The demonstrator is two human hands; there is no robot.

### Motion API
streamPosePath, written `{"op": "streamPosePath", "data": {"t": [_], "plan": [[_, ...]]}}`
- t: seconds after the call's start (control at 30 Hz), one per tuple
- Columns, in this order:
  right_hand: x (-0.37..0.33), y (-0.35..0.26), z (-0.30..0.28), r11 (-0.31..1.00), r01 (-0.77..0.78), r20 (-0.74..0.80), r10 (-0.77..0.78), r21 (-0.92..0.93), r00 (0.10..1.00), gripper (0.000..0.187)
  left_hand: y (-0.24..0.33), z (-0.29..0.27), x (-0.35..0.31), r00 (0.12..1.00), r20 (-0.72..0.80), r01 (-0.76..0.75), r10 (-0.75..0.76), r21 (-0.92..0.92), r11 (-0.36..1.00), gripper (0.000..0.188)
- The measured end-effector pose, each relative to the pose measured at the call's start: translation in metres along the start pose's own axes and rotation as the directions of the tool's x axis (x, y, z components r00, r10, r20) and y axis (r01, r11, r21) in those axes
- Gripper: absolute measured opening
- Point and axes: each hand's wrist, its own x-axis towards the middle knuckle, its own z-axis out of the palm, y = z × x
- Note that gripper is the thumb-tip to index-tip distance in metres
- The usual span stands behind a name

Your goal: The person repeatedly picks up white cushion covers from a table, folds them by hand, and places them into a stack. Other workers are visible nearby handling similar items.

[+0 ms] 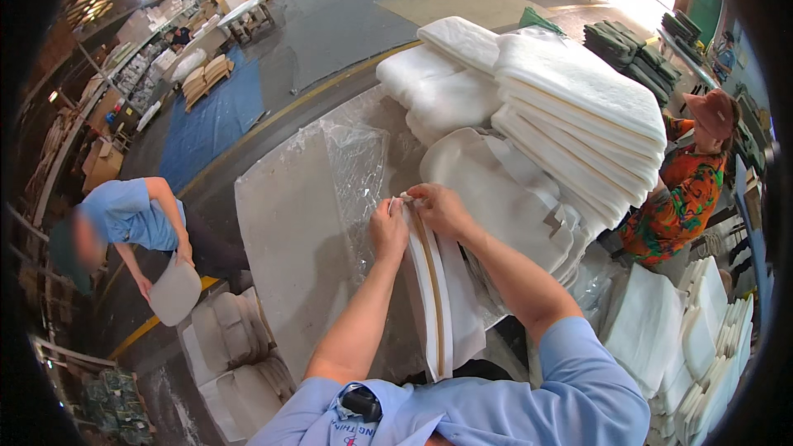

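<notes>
My left hand (389,231) and my right hand (442,211) meet over the middle of the table, fingers pinched on the far end of a white fabric cover (459,306). A long tan strip that looks like a zipper (433,306) runs down the cover from my fingers toward my body. The cover's near end hangs close to my shirt. Just right of my right hand lies a pile of pale beige cushion covers (462,167). My fingertips hide the very end of the strip.
Beyond the covers rise stacks of thick white padding (570,99). Clear plastic film (359,173) lies across the table (281,206). On the left, a co-worker in blue (136,219) holds a beige pad (175,291); another, in a colourful shirt (681,198), stands right. More white pads (644,322) are piled lower right.
</notes>
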Motion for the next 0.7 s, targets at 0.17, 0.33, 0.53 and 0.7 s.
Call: {"op": "streamPosePath", "data": {"t": [0.17,0.33,0.53,0.7], "plan": [[0.005,-0.014,0.006,1.000,-0.004,0.048,0.004,0.001,0.999,0.028,-0.011,-0.009,0.009,0.998,-0.032,0.052,-0.052,0.020,0.998,0.031],[0.014,0.004,-0.005,0.997,0.075,0.037,-0.074,-0.017,0.997,0.026,0.003,-0.003,0.008,0.997,0.029,0.066,-0.065,-0.012,0.998,0.030],[0.022,0.011,0.016,0.992,0.104,0.010,-0.105,0.077,0.994,0.016,-0.021,-0.014,0.009,0.997,0.038,0.076,-0.066,-0.536,0.841,0.057],[0.052,0.063,-0.001,0.667,-0.312,0.237,0.204,0.677,0.950,0.028,-0.042,0.001,0.028,0.946,0.242,0.323,-0.214,-0.722,0.612,0.045]]}}
